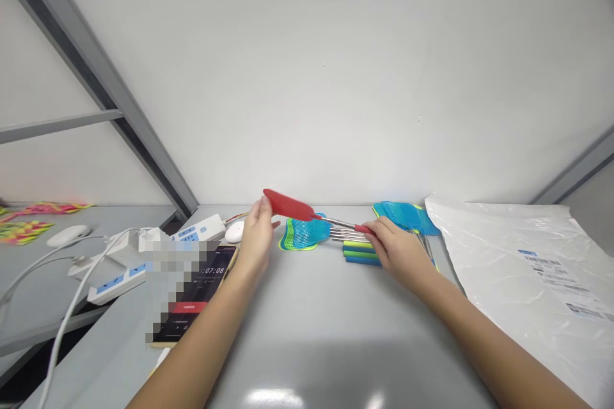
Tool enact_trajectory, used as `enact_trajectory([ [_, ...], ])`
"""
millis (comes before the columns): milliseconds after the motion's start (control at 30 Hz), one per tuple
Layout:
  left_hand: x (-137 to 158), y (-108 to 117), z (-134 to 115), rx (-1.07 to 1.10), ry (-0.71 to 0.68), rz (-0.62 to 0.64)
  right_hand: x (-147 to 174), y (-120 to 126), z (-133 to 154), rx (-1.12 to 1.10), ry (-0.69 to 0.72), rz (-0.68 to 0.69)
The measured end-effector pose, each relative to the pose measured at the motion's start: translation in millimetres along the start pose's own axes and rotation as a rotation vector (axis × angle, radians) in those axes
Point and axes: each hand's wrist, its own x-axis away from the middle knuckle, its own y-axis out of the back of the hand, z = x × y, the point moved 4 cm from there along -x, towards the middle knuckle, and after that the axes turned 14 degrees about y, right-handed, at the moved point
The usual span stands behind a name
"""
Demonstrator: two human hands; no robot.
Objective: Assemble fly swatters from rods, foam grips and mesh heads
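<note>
A red fly swatter [290,206] with a metal rod is raised above the grey table, its head tilted. My left hand [258,230] pinches the far edge of that head. Around the red handle, at the other end, my right hand [393,244] is closed. Beneath it lies a pile of fly swatters [302,234] with blue and green heads, metal rods and coloured handles [359,254]. Behind my right hand rests another group of blue and yellow-green swatters [405,214], partly hidden by the hand.
On the right lies a white plastic mailing bag [518,268] with a printed label. To the left are a phone [204,287] showing a timer, power strips [201,230] with white cables, and a white mouse-shaped object [235,232]. A wall [307,77] closes off the back.
</note>
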Motion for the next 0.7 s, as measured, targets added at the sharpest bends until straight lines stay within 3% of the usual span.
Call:
enact_trajectory([
  [167,9,-7,-11,0.208,-0.030,0.202,3,-7,0,-0.119,0.003,-0.066],
  [333,16,-5,-21,0.194,-0.042,0.326,4,-12,-2,-0.144,0.011,-0.034],
  [500,19,-5,-27,0.167,-0.055,0.350,4,-9,1,-0.158,0.060,-0.011],
  [700,16,-8,-18,0.136,-0.053,0.328,5,-8,-2,0.002,0.074,0.012],
])
